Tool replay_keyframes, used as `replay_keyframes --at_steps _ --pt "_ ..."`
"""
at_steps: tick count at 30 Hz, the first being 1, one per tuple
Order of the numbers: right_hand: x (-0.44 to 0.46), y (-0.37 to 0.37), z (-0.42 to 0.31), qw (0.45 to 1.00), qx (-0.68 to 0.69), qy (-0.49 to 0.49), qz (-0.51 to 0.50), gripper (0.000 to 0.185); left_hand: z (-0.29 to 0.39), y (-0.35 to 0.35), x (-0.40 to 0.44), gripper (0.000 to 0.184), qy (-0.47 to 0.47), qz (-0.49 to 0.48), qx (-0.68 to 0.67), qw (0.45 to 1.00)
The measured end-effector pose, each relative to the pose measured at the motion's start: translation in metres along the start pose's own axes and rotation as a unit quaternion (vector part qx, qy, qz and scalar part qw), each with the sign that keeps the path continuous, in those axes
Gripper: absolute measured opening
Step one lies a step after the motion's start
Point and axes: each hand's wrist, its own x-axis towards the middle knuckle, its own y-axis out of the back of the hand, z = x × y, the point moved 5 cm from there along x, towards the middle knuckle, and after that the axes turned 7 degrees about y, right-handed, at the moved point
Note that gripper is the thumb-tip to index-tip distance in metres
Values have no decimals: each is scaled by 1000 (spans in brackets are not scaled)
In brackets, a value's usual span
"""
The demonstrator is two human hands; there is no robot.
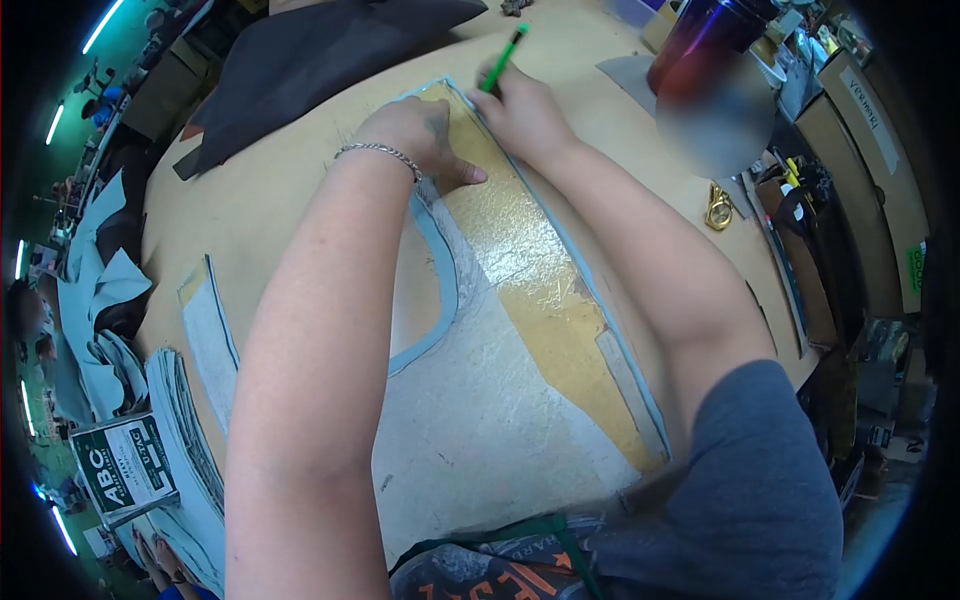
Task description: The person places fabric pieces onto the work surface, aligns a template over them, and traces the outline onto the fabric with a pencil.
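Note:
A large flat piece (450,420) with a grey-white layer, a shiny yellow area and blue edging lies on the tan table. My left hand (425,135) presses on its far end, thumb spread from the fingers, with a chain bracelet on the wrist. At the right edge of the piece's far tip, my right hand (518,108) grips a green pen (503,60), which points up and away. The pen's lower end is hidden by the fingers. A curved blue-edged cut-out shows beside my left forearm.
Dark sheet material (320,70) lies at the table's far left. A smaller blue-edged piece (210,335) and stacked light blue pieces (180,430) are left of my left arm. A dark red tumbler (705,45) and a gold watch (719,207) are at the right.

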Motion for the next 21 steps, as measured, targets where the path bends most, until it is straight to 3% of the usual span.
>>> replay_keyframes --at_steps 3,5,8,9,11,12,14,17,20,21 --pt "-88 42 -31 994 -30 -58 -87 18 -2 -2 1 84 16 9 0 1000" --pt "-139 64 -45 998 17 -18 -55 15 -1 -1 2 81 14 22 3 1000" --pt "-163 68 -42 991 128 -46 10 10 3 -11 1 71 28 25 -14 999" --pt "-164 68 -46 994 104 -2 16 9 0 -17 -1 67 42 27 -25 998" --pt "-159 73 -54 994 49 95 27 9 7 -36 -22 65 34 169 53 984" --pt "-161 73 -56 994 42 97 25 9 15 -43 -40 64 30 241 89 966" --pt "-161 75 -56 994 22 106 24 9 28 -49 -70 63 31 249 115 961" --pt "-160 74 -55 995 22 98 22 9 45 -30 -106 66 -1 124 -3 992" --pt "-160 72 -50 997 78 15 4 9 50 -34 -101 69 -9 3 -20 1000" --pt "-157 72 -50 998 68 3 1 10 52 -32 -101 69 -13 7 -13 1000"
